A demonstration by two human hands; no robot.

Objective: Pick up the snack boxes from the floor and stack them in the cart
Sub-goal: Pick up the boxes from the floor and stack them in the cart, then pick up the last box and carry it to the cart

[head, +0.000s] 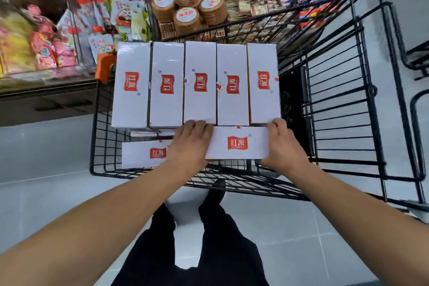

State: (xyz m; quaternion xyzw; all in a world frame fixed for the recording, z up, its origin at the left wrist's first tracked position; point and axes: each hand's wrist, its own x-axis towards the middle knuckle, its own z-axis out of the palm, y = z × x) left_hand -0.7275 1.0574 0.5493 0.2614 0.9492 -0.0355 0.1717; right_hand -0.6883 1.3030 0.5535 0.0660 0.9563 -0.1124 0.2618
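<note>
A black wire cart point(336, 104) stands in front of me, filled with white snack boxes bearing red logos. Several boxes lie side by side in a top row point(199, 83). I hold one more white box point(236, 144) crosswise at the near end of the cart, just below that row. My left hand point(190, 144) grips its left end and my right hand point(284, 144) grips its right end. Another white box point(144, 155) lies lower in the cart, to the left of my left hand.
Store shelves with round biscuit packs point(188, 4) and pouches point(120, 16) stand behind the cart. A second black frame point(417, 58) is at the right edge. Grey tiled floor point(41, 193) surrounds me; my dark trousers point(209, 239) are below.
</note>
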